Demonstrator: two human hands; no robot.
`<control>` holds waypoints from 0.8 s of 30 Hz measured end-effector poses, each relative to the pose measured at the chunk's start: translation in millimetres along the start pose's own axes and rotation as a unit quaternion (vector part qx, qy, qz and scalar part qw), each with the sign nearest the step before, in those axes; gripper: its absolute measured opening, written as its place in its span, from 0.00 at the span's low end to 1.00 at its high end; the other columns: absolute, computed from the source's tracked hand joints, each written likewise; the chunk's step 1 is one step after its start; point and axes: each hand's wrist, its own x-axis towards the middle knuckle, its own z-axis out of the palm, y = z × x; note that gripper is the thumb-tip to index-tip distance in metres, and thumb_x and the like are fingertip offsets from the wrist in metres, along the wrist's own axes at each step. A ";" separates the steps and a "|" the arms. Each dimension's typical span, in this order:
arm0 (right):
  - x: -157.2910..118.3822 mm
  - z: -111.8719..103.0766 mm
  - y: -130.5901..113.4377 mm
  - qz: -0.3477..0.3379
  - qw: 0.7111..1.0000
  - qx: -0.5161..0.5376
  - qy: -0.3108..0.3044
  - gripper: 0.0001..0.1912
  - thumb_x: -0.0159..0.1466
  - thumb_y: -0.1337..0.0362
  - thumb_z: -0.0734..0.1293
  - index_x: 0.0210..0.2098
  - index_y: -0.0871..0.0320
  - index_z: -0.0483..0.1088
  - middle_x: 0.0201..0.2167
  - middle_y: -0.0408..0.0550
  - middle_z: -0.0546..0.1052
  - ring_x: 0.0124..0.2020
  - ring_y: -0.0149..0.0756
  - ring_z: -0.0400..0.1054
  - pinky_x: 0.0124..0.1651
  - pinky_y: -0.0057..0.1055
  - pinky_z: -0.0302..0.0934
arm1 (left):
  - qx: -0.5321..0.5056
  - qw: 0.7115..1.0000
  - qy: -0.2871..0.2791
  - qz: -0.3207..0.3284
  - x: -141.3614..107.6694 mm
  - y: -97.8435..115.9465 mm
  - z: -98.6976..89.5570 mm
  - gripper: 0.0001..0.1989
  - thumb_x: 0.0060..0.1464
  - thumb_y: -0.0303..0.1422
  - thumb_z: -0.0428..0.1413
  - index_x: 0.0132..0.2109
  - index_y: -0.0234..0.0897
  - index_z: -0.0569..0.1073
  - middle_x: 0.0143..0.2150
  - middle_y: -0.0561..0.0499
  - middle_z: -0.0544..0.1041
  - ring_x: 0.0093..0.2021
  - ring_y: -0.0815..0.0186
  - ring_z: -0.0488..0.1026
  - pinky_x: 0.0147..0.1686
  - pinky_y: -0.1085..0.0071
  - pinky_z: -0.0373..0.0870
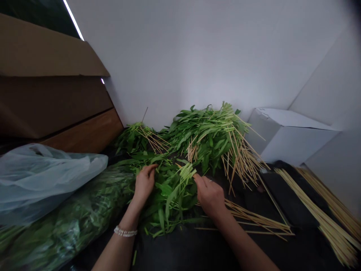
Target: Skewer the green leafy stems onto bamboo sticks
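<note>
Leafy greens bunch (169, 192): lying on the black work surface (180, 256), between both hands; take it as clock centre, 12 = away from wearer.
Left hand (144, 183): at 10 o'clock, fingers curved narrow over the leaves, thumb near index; can't tell if it grips anything.
Right hand (211, 192): at 3, fingers closed at the pale stem ends (186, 171), looks like a pinch; can't tell if a skewer is in the grip too.
Handling: judged light and floppy; leaves soft, easy to bruise, slick if wet; stems crisper, may split or snap if squeezed.
Hold point: pale stem ends, where it's firmest; leaves only for light support.
Loose skewers (251, 212): at 4, beside the right forearm; thin, stiff, probably easy to roll.
Skewered pile (208, 128): at 1, greens with many sticks poking out, sprawled toward 3.
Small skewered bunch (126, 139): at 11.
Bagged greens (84, 210): at 8, in clear film; translucent plastic bag (50, 177) on top, at 9.
Pale stick bundle (316, 214): at 3, far side of the loose skewers.
White box (296, 145): at 2.
Cardboard box (56, 98): at 10.
</note>
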 end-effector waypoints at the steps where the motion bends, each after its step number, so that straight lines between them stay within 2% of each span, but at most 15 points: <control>1: -0.3 0.1 -1.1 -0.003 1.000 0.001 -0.003 0.14 0.67 0.71 0.57 0.46 0.61 0.72 0.24 0.43 0.70 0.24 0.31 0.62 0.29 0.31 0.48 | 0.042 0.999 -0.021 0.017 -1.9 -1.5 2.6 0.15 0.56 0.33 0.49 0.43 0.38 0.80 0.42 0.43 0.78 0.43 0.55 0.74 0.48 0.59 0.68; 5: -1.1 0.2 -3.6 -0.008 1.000 0.003 -0.009 0.14 0.67 0.71 0.57 0.46 0.60 0.72 0.24 0.43 0.70 0.24 0.30 0.62 0.29 0.31 0.49 | 0.161 0.985 -0.060 0.033 -10.9 -1.8 9.1 0.15 0.57 0.33 0.49 0.43 0.41 0.80 0.43 0.41 0.77 0.43 0.54 0.73 0.47 0.60 0.67; 8: -1.3 0.0 -4.0 -0.009 1.000 0.005 -0.011 0.15 0.67 0.72 0.57 0.46 0.60 0.72 0.24 0.44 0.71 0.24 0.30 0.62 0.29 0.31 0.49 | 0.216 0.975 -0.049 0.033 -12.9 2.5 5.3 0.14 0.58 0.33 0.49 0.41 0.41 0.80 0.41 0.42 0.79 0.41 0.54 0.73 0.44 0.61 0.67; 10: -1.5 0.0 -4.2 -0.009 1.000 0.011 -0.013 0.15 0.67 0.72 0.57 0.47 0.60 0.72 0.25 0.44 0.71 0.24 0.30 0.62 0.29 0.30 0.49 | 0.216 0.975 -0.019 0.049 -11.1 6.9 0.4 0.12 0.57 0.34 0.50 0.38 0.41 0.80 0.40 0.42 0.80 0.41 0.53 0.73 0.43 0.61 0.66; 14: -1.7 -0.3 -5.3 -0.009 1.000 0.019 -0.015 0.15 0.66 0.72 0.57 0.47 0.60 0.72 0.25 0.44 0.71 0.24 0.30 0.63 0.29 0.29 0.49 | 0.131 0.989 0.058 0.046 -6.1 15.9 -5.0 0.07 0.55 0.38 0.55 0.36 0.41 0.75 0.36 0.46 0.79 0.41 0.54 0.74 0.42 0.63 0.66; 19: -1.4 -0.7 -7.0 -0.011 1.000 0.022 -0.014 0.15 0.66 0.72 0.57 0.47 0.60 0.72 0.25 0.44 0.71 0.24 0.30 0.63 0.29 0.29 0.49 | -0.036 0.998 0.043 0.021 -7.3 25.8 -1.2 0.09 0.51 0.39 0.59 0.37 0.41 0.71 0.36 0.50 0.78 0.39 0.59 0.76 0.40 0.68 0.67; 24: -1.6 -0.6 -8.0 -0.008 0.999 0.033 -0.016 0.14 0.66 0.72 0.58 0.46 0.60 0.72 0.24 0.44 0.70 0.24 0.30 0.63 0.29 0.29 0.49 | -0.091 0.995 0.037 0.030 -10.3 32.7 -0.3 0.08 0.50 0.39 0.60 0.35 0.41 0.72 0.33 0.51 0.78 0.36 0.61 0.75 0.41 0.69 0.66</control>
